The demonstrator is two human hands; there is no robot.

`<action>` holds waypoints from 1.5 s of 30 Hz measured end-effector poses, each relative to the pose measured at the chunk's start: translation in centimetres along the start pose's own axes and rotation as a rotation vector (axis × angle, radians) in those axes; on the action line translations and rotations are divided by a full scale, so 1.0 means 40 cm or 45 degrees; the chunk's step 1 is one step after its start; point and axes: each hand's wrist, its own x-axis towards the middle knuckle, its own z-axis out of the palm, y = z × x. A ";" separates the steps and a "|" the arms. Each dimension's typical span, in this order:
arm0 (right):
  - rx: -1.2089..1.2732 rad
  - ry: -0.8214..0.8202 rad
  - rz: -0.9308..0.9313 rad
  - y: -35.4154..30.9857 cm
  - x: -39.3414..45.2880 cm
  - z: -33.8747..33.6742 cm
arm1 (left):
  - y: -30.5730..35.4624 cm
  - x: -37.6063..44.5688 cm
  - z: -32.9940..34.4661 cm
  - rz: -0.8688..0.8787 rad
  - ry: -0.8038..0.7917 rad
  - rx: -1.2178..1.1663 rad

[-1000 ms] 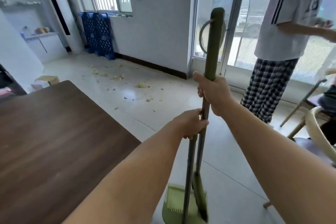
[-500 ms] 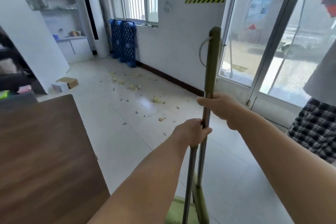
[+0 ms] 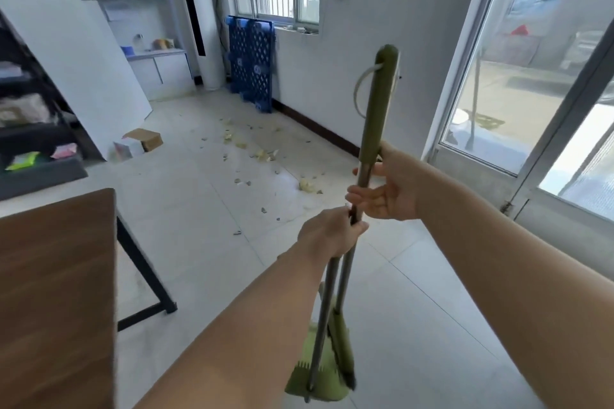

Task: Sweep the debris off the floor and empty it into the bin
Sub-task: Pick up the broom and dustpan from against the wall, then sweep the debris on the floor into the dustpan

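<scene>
Near my feet hangs the green dustpan (image 3: 317, 378), above it my left hand (image 3: 327, 236) is clenched around both metal poles, my right hand (image 3: 387, 191) loosely grasps the broom handle (image 3: 377, 116), and farther on the debris (image 3: 262, 156) lies scattered on the tiled floor (image 3: 199, 209).

The table (image 3: 56, 292) fills the lower left of the frame, with the box (image 3: 143, 140) above it. Debris (image 3: 262, 154) lies across the floor (image 3: 199, 209) at centre, below the pallet (image 3: 251, 63) leaning on the wall at upper centre.
</scene>
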 end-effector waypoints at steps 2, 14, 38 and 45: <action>0.039 -0.053 0.015 -0.048 0.084 -0.024 | -0.008 0.098 -0.010 -0.023 -0.019 0.032; 0.178 -0.199 0.108 -0.381 0.540 -0.128 | -0.140 0.592 -0.088 -0.168 -0.057 0.239; 1.005 0.504 0.206 -0.486 1.555 0.147 | -0.621 1.432 -0.451 -0.088 -0.170 0.202; 0.831 0.615 0.155 -0.457 1.724 0.094 | -0.674 1.569 -0.483 0.060 -0.097 0.244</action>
